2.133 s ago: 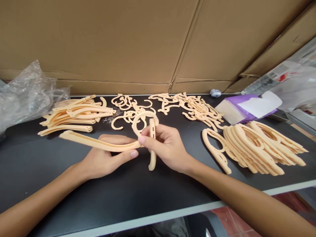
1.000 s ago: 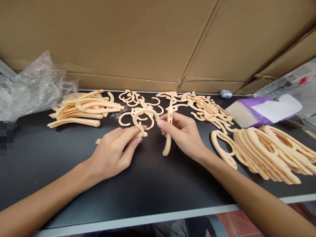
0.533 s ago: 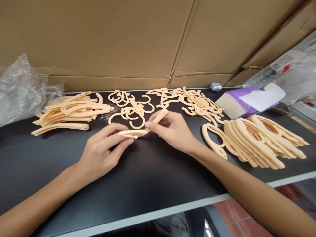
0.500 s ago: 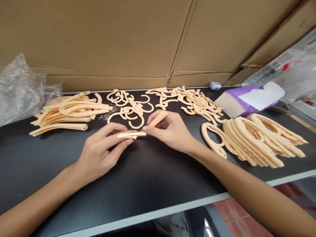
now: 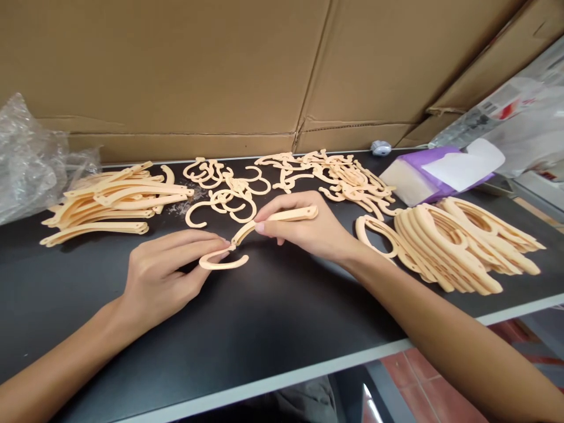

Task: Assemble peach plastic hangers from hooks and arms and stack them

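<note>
My left hand pinches a peach plastic hook, a curved open ring, just above the black table. My right hand grips a peach hanger arm, a long flat bar. The arm's left end meets the hook's stem at about the middle of the table. Both hands are closed on their parts.
A stack of hanger arms lies at the back left, loose hooks at the back centre, another pile of small parts to their right. Finished looped pieces fan out at right. Cardboard walls the back; a crumpled plastic bag at left.
The long arm that my left hand held is gone from it; it now holds only the hook. My right hand has turned its arm from upright to lying flat and brought it to the hook.
</note>
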The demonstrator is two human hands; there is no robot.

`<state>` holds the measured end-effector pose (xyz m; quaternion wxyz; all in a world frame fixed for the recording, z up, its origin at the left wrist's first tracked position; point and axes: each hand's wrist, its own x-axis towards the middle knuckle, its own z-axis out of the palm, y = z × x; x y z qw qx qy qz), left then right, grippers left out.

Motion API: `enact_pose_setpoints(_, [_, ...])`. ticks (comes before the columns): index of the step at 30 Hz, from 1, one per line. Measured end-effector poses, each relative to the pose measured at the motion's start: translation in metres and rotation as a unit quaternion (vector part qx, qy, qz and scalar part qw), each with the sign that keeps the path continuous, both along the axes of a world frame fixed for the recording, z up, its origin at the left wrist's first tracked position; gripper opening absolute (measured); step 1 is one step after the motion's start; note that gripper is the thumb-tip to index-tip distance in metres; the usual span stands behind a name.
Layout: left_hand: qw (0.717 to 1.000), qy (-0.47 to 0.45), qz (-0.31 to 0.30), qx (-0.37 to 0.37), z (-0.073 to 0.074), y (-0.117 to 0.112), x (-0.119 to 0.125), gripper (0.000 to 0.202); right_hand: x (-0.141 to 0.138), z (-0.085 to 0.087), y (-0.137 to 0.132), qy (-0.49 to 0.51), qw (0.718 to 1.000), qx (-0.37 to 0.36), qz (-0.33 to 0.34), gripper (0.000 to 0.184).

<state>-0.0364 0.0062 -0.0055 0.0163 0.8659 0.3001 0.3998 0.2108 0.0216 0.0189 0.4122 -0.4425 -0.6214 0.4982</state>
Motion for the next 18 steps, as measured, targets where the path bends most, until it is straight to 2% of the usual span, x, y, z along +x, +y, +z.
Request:
enact_pose_setpoints(2, [1.000,0.002,0.005,0.022,0.001,0.000,-0.001,0.015,0.000,0.001,0.000,0.006,1.000,0.007,-0.014,0.013])
enact_pose_setpoints(5, [1.000,0.014,0.012,0.020,0.003,0.000,-0.001,0.014,0.000,0.001,-0.001,0.012,0.999,-0.023,-0.022,0.024])
enact_pose_setpoints(8, [1.000,0.022,0.018,0.013,0.003,-0.001,-0.002,0.014,-0.001,0.000,-0.002,0.009,1.000,-0.027,-0.010,0.021])
enact_pose_setpoints(18, [0.996,0.063,-0.002,0.064,-0.004,0.001,-0.011,0.021,0.001,0.002,-0.010,-0.068,0.993,0.097,-0.007,0.015])
